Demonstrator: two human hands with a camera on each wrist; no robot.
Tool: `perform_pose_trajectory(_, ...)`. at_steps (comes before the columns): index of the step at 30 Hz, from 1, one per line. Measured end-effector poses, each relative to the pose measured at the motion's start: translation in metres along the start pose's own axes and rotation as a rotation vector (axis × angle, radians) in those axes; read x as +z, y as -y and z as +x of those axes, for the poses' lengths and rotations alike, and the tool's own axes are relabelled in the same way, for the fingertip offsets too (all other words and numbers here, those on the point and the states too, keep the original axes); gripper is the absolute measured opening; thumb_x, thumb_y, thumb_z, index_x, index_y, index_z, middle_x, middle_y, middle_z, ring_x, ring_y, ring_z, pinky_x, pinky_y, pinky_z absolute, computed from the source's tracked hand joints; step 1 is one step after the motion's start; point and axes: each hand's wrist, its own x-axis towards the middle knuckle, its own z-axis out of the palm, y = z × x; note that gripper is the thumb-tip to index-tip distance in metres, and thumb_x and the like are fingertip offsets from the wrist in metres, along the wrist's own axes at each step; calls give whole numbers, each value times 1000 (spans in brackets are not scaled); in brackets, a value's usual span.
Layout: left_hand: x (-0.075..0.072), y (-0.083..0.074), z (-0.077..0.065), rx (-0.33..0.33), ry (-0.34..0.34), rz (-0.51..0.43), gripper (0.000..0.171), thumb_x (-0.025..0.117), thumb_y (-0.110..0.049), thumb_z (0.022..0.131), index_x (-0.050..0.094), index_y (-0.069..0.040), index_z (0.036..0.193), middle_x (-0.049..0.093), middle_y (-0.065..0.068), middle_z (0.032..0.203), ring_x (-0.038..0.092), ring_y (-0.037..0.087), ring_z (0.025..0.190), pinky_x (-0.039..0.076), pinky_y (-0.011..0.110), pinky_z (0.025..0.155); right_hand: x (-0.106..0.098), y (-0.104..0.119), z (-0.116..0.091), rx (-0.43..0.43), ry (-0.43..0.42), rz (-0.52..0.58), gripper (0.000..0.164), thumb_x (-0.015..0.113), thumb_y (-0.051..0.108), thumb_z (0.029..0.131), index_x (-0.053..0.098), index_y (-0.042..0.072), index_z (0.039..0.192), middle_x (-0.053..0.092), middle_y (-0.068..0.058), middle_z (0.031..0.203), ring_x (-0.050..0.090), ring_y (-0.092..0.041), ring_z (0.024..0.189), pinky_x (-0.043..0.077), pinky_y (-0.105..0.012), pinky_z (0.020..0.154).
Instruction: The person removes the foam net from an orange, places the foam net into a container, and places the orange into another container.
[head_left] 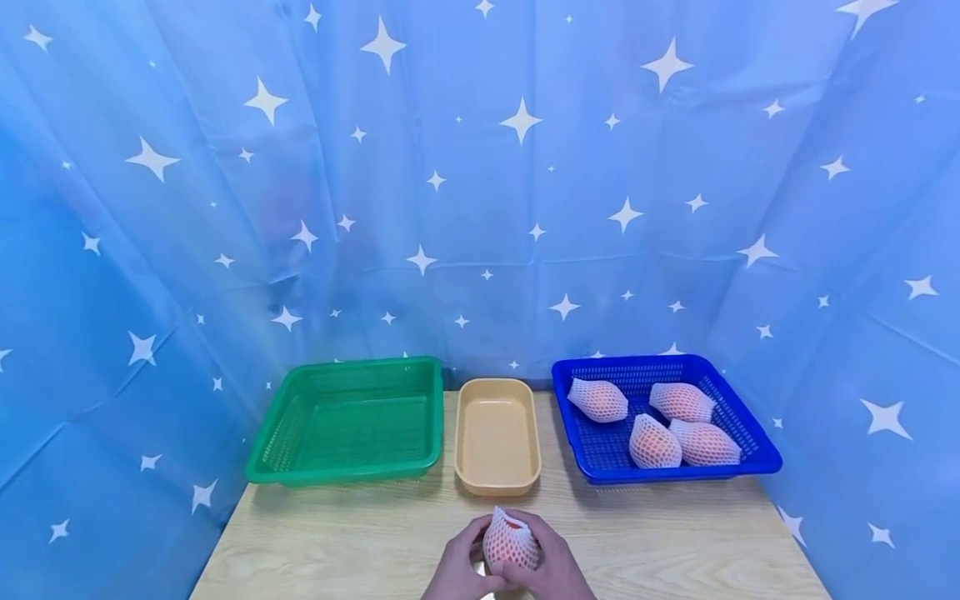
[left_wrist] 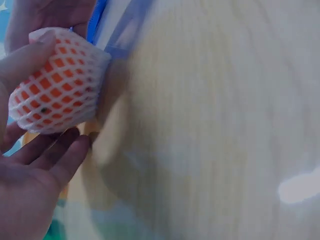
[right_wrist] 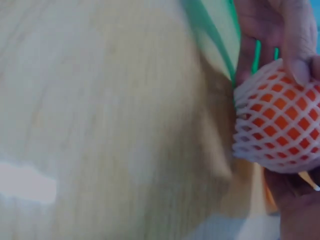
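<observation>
An orange-red fruit in a white foam net (head_left: pixel 511 542) is held between both hands at the table's near edge. My left hand (head_left: pixel 459 565) grips it from the left. In the left wrist view, the left thumb (left_wrist: pixel 31 59) presses on the netting and the fingers (left_wrist: pixel 65 155) lie beneath. From the other side my right hand (head_left: pixel 553 560) holds the same netted fruit (right_wrist: pixel 280 122). The net's open end faces up and away in the head view, with some orange-red skin showing through it. The fruit's exact kind is hidden by the net.
Behind the hands stands a beige tray (head_left: pixel 498 488). A green basket (head_left: pixel 345 477) is to its left. On the right, a blue basket (head_left: pixel 600 477) holds several netted fruits (head_left: pixel 655 442). A starry blue curtain (head_left: pixel 480 208) hangs behind the wooden table (head_left: pixel 337 542).
</observation>
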Motion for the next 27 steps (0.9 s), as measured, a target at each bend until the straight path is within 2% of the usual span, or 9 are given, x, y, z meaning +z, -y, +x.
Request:
perform_pose_trajectory(2,3,1,1,4,-13,-25,79,91,-26,76,53,-18,145,63,5,138,64,11,119,53,21,97,1,0,-2,1,-17,-2,66,83,40,83,56,29,142,66,-5,133,62,-5,107,52,-23,88)
perform_pose_trajectory(5,6,0,2,-3,-32,-44,75,92,-29,75,56,-24,141,65,-1,135,64,7,116,53,20,96,1,1,-4,10,-32,3,63,81,41,85,57,30,142,67,-7,133,62,-6,106,51,-23,86)
perform_pose_trajectory(9,6,0,1,-6,-46,-87,67,93,-28,74,61,-28,132,68,-5,128,66,8,112,54,21,95,5,3,-5,2,-66,-4,55,79,40,87,60,32,139,66,-5,138,62,-8,115,51,-24,92)
perform_pose_trajectory(14,9,2,0,41,-101,-114,49,90,-20,76,67,-23,119,72,-2,115,70,8,103,57,23,90,16,6,-3,-45,-195,22,38,82,29,86,72,32,123,71,6,132,66,-9,120,51,-23,100)
perform_pose_trajectory(19,11,0,-1,40,-168,-123,39,88,-16,76,72,-21,111,75,-2,107,71,7,97,59,24,86,24,6,2,-133,-314,56,24,83,21,85,80,25,108,78,6,115,72,-7,107,54,-13,91)
perform_pose_trajectory(21,12,-2,-1,27,-179,-114,41,90,-20,76,72,-21,113,75,-2,109,71,7,98,58,24,87,25,5,3,-145,-336,69,22,84,19,84,82,24,106,79,6,112,72,-5,104,54,-11,86)
perform_pose_trajectory(23,12,-2,-1,15,-159,-102,48,90,-25,77,69,-22,119,73,-1,114,69,7,101,57,24,89,25,4,4,-138,-350,87,23,85,17,83,82,23,105,79,5,110,72,-4,104,55,-12,84)
perform_pose_trajectory(27,11,-1,-1,-25,-58,-100,79,93,-27,75,53,-19,142,64,2,133,64,7,115,54,22,95,23,6,4,-51,-360,172,27,85,17,82,82,21,109,79,2,112,71,-2,103,58,-16,85)
